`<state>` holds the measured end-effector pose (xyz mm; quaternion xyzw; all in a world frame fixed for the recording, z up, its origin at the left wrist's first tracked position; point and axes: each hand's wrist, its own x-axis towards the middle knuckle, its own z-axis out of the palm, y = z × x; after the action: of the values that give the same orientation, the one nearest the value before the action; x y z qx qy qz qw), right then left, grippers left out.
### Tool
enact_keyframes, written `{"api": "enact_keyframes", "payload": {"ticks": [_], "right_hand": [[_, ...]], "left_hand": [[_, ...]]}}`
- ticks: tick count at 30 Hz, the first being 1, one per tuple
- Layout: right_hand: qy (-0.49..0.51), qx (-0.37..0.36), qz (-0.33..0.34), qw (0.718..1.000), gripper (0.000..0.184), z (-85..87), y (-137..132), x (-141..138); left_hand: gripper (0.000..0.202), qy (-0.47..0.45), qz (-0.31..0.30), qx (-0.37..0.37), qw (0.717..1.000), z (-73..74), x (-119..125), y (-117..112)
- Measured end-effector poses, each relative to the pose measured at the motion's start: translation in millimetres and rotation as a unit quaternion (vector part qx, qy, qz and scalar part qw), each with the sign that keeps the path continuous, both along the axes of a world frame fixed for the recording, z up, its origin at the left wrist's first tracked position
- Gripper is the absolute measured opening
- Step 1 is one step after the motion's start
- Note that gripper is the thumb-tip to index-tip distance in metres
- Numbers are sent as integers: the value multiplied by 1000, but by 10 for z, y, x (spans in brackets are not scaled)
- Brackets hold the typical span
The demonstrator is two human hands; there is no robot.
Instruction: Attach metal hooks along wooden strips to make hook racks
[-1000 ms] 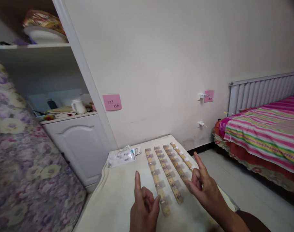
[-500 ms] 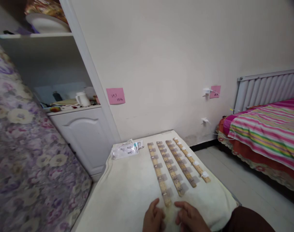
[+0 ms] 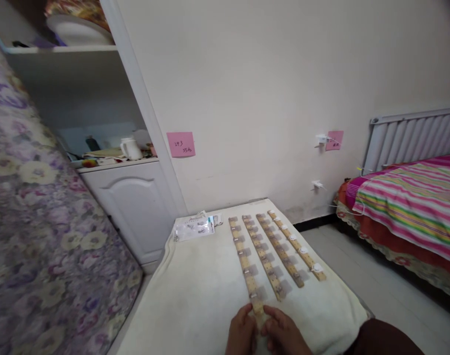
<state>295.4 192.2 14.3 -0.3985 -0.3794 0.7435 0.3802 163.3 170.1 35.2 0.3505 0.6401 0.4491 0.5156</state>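
Several long wooden strips [image 3: 264, 256] with small clear and white clips lie side by side on a cream cloth-covered table [image 3: 195, 296]. My left hand [image 3: 243, 333] and my right hand [image 3: 282, 333] sit together at the bottom edge of the view. Both have their fingers curled around the near end of the leftmost strip [image 3: 247, 268], pinching it from either side. Only the upper parts of the hands show. A clear plastic packet [image 3: 194, 229] with small parts lies at the table's far left.
A flower-patterned mattress [image 3: 36, 222] leans on the left. Behind it stands a white cupboard [image 3: 129, 202] with a mug [image 3: 128, 148] on its shelf. A bed with a striped cover [image 3: 413, 202] and a radiator [image 3: 413, 135] stand at right. Pink notes [image 3: 180, 144] are stuck on the wall.
A second ago both hands were raised with fingers pointing above the strips. They dropped to the near table edge and have closed together on the end of the leftmost strip.
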Motion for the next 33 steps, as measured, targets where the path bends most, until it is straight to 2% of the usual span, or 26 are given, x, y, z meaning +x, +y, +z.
{"api": "enact_keyframes", "payload": {"ticks": [4, 7, 12, 17, 22, 28, 33], "right_hand": [[-24, 24, -29, 999, 53, 37, 11, -39], [4, -17, -52, 998, 49, 89, 6, -105], [109, -92, -98, 985, 49, 180, 15, -257], [177, -85, -35, 980, 38, 285, 34, -394], [167, -98, -18, 981, 33, 334, 51, -496], [152, -116, 2, 982, 31, 361, 48, -529], [126, -92, 3, 988, 37, 277, 45, -594]], "left_hand": [[44, -32, 36, 39, 998, -23, -45, 17], [43, -45, 47, 53, 996, -28, -79, 21], [37, -38, 46, 67, 996, -18, -141, 18], [34, -30, 28, 72, 997, 37, -188, -8], [32, -13, 35, 113, 993, 64, -246, -40], [47, -10, 71, 73, 995, 13, -380, -88], [54, 56, 112, 95, 988, 128, -443, -110]]}}
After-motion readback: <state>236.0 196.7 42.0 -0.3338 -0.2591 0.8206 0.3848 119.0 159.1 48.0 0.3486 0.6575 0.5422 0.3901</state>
